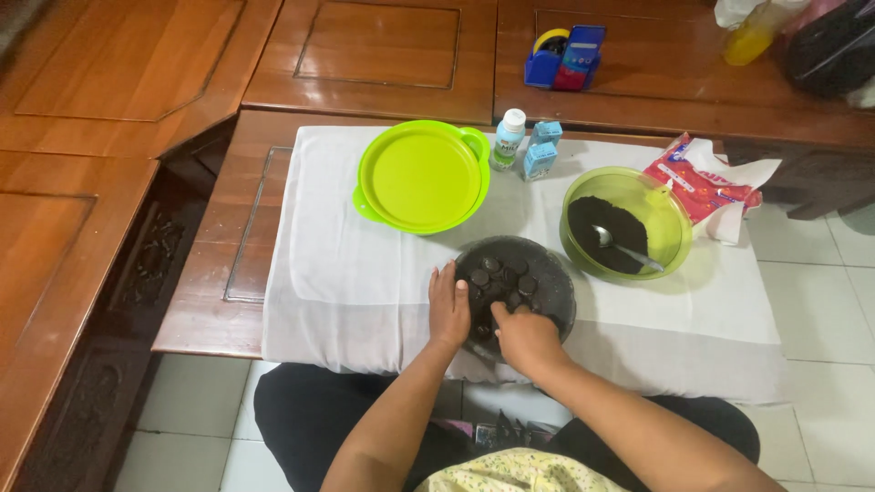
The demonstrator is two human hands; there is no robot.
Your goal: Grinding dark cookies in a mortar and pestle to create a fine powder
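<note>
A white cloth [346, 273] is spread over the wooden table [196, 310]. Toward its far edge a lime-green lid [421, 175] is laid flat. At the near edge, a dark round bowl [538, 273] of dark round pieces [501, 278] is steadied by the left hand [448, 305], fingers laid flat against its left rim. The right hand [524, 337] is curled over the bowl's near side; whether a piece is pinched cannot be told. Toward the right edge a green bowl [670, 228] of dark crumbs with a spoon [620, 246] is placed

White-capped small bottle [509, 138] beside two blue cartons [541, 150] behind green lid; torn red-and-white packet [700, 185] right of green bowl
</note>
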